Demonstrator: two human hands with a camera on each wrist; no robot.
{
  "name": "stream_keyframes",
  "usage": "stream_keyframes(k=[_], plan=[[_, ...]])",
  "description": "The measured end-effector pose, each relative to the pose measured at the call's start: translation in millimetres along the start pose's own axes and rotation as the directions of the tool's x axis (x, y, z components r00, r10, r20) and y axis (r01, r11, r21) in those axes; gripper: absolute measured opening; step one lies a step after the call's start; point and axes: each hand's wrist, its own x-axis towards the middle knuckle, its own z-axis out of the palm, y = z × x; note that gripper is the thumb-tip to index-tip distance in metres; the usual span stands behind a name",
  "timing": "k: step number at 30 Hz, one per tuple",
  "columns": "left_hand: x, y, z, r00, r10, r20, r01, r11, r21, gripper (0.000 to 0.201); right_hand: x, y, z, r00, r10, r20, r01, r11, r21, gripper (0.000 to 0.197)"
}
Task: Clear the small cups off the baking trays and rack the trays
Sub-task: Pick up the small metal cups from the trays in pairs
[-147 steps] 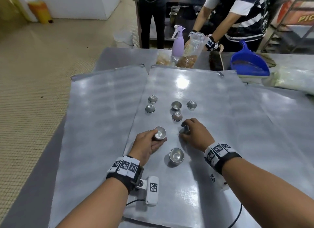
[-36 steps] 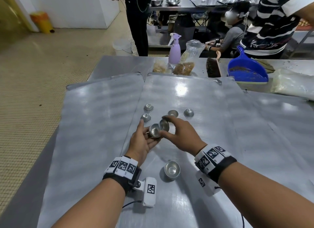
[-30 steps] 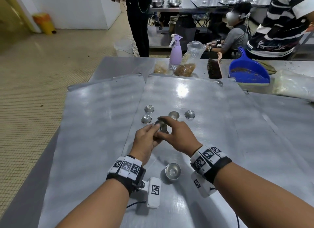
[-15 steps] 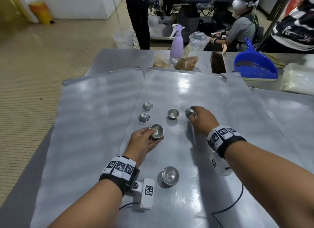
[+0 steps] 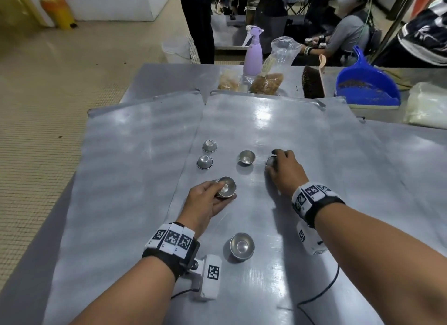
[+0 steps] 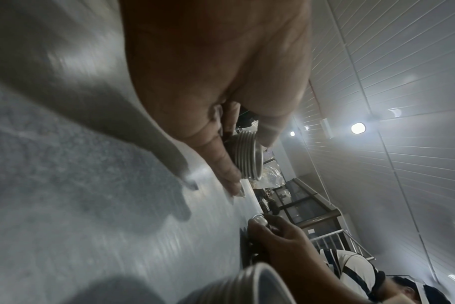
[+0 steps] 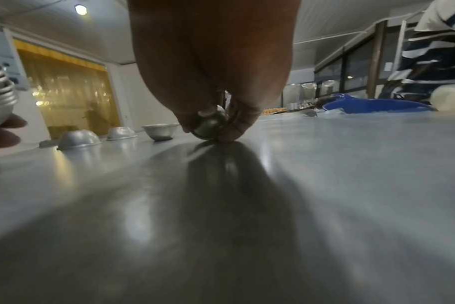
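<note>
While the left hand (image 5: 208, 201) curls its fingers round a nested stack of small cups (image 5: 226, 187), the right hand (image 5: 285, 171) pinches another cup (image 7: 210, 125) tipped on its edge on the middle tray (image 5: 266, 121). Four cups lie loose on that tray (two upside down at the left, one upright between, one upright near the wrists). Clearing looks about half done; no tray is racked yet, and all rest on the tabletop (image 5: 169, 75).

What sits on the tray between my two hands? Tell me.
In the head view, only bare tray lies directly between the left hand, holding stacked cups, and the right hand, pinching a cup. An upright cup stands just beyond that line.
</note>
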Motion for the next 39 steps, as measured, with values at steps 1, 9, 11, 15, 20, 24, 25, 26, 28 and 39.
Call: stream_keyframes(k=[1,9,11,15,20,24,25,26,28,39], plan=[[-2.1,0.3,0.5,1.0,0.0,-0.001,0.0,1.0,0.004,0.02,-6.3,0.2,-1.1,1.0,0.003,-0.023,-0.002,0.999,0.04,0.045],[-26.3,-2.8,-2.5,1.0,0.014,-0.014,-0.013,0.998,0.057,0.017,-64.4,3.6,-2.3,1.0,-0.012,-0.022,0.014,0.996,0.091,0.013],[-32.5,-3.6,-4.8,1.0,0.023,-0.02,-0.022,0.997,0.07,0.014,-76.7,5.0,-1.9,1.0,-0.013,-0.012,0.014,0.998,0.065,0.014],[-42.3,-7.4,-8.1,0.999,0.034,-0.033,-0.03,0.993,0.113,0.018,-94.8,5.3,-3.8,1.0,-0.01,0.0,0.01,0.998,0.068,0.022],[-50.5,-12.5,-10.7,0.998,0.053,-0.028,-0.049,0.991,0.122,0.015,-106.4,5.4,-6.1,0.999,0.011,0.037,-0.015,0.995,0.1,0.054],[-53.6,-11.4,-11.5,0.998,0.059,-0.026,-0.054,0.988,0.144,0.015,-111.2,5.2,-9.9,0.996,0.042,0.077,-0.048,0.996,0.076,0.066],[-54.0,-10.1,-11.1,0.998,0.056,-0.029,-0.051,0.988,0.147,0.016,-111.7,3.9,-11.7,0.996,0.048,0.077,-0.052,0.997,0.06,0.066],[-53.8,-8.4,-10.6,0.998,0.051,-0.03,-0.047,0.989,0.143,0.016,-111.7,1.6,-14.2,0.996,0.042,0.073,-0.046,0.998,0.049,0.063],[-52.7,-4.1,-8.9,0.999,0.041,-0.029,-0.036,0.99,0.137,0.013,-111.7,-8.9,-22.0,0.999,-0.011,0.049,0.007,0.998,0.067,0.048],[-47.7,22.9,11.6,1.0,0.025,0.008,-0.025,0.998,-0.065,0.024,-99.3,-93.4,-28.9,0.939,-0.342,0.041,0.328,0.923,0.203,0.055]])
